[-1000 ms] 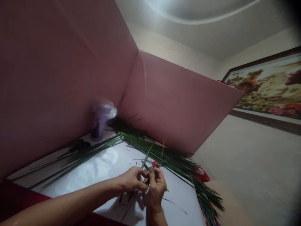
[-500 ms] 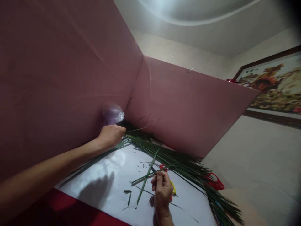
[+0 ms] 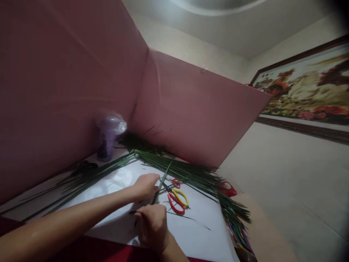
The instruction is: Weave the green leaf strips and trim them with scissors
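My left hand [image 3: 146, 187] is closed, its fingertips pinching by a crossing pair of long green leaf strips [image 3: 167, 171] over a white sheet [image 3: 131, 227]. Just below it, my right hand [image 3: 155, 223] is curled into a grip, with a dark strip end poking out on its left. A short green strip [image 3: 155, 198] runs between both hands. Right beside them lie scissors [image 3: 178, 201] with one red and one yellow handle, blades partly under the strips. A smaller red-handled tool [image 3: 176, 182] rests behind them.
Bundles of long green leaves [image 3: 188, 171] lie along the sheet's back and left edges. A purple cup [image 3: 107, 143] with a clear plastic cover stands back left. Pink panels [image 3: 191, 109] rise behind and left. A red object [image 3: 228, 188] sits at the right.
My left hand has come from the back, beside the purple cup, down to the middle of the sheet. My right hand has moved left, uncovering the scissors. The view has shifted right.
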{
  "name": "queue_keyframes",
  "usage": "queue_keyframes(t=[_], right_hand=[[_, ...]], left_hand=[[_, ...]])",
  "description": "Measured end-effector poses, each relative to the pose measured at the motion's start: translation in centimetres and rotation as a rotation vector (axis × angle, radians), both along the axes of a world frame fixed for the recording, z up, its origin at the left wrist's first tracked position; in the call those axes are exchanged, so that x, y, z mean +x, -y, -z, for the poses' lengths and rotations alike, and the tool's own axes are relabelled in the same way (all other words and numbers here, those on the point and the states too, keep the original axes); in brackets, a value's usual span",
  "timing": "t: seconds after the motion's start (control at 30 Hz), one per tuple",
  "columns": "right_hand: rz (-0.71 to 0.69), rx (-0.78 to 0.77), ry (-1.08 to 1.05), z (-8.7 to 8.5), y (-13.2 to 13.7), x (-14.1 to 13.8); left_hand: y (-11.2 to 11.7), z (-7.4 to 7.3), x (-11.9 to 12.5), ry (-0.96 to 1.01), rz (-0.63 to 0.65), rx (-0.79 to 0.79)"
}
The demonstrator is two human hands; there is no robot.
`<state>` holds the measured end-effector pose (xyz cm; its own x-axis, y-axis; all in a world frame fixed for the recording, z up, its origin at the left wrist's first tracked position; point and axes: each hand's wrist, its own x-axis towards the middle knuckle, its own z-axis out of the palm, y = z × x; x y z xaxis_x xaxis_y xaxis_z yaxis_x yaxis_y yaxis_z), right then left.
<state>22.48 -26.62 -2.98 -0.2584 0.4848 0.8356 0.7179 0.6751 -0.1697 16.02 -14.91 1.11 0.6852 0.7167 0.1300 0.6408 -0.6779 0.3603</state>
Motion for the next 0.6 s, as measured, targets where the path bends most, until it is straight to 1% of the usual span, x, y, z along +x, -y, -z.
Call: queue_keyframes(t=[0.07,0.13,0.2,0.27,0.37,0.43,0.47,0.5,0.53,0.6], right_hand=[[-0.004,0.014,0.045,-0.1,-0.2,-0.1],[0.012,0.032,0.052,-0.3,-0.4,0.1],[0.026,0.036,0.044,-0.5,-0.5,0.4],[0.035,0.037,0.044,-0.6,-0.4,0.6],[0.059,0.038,0.101,-0.6,-0.2,0.2],[0.072,0.009,0.217,-0.5,0.1,-0.5],[0.061,-0.031,0.301,-0.4,0.3,-0.9],[0.041,-0.098,0.385,-0.4,0.6,-1.3],[-0.018,-0.182,0.459,-0.4,0.9,-1.7],[-0.087,-0.316,0.502,-0.6,1.3,-2.2]], left_hand=[[1.2,0.7,2.6,-0.006,-0.013,-0.034],[1.6,1.2,4.2,-0.014,-0.048,-0.039],[1.3,1.3,4.9,-0.021,-0.086,-0.044],[0.5,0.9,4.8,-0.013,-0.112,-0.053],[-0.9,-0.6,4.2,0.034,-0.124,-0.049],[-1.1,-2.0,4.5,0.106,-0.106,-0.025],[-0.8,-2.8,5.0,0.161,-0.081,-0.008],[-0.2,-3.6,5.8,0.241,-0.031,0.006],[0.8,-4.4,6.8,0.294,0.027,0.006],[3.8,-5.9,9.5,0.283,0.175,0.015]])
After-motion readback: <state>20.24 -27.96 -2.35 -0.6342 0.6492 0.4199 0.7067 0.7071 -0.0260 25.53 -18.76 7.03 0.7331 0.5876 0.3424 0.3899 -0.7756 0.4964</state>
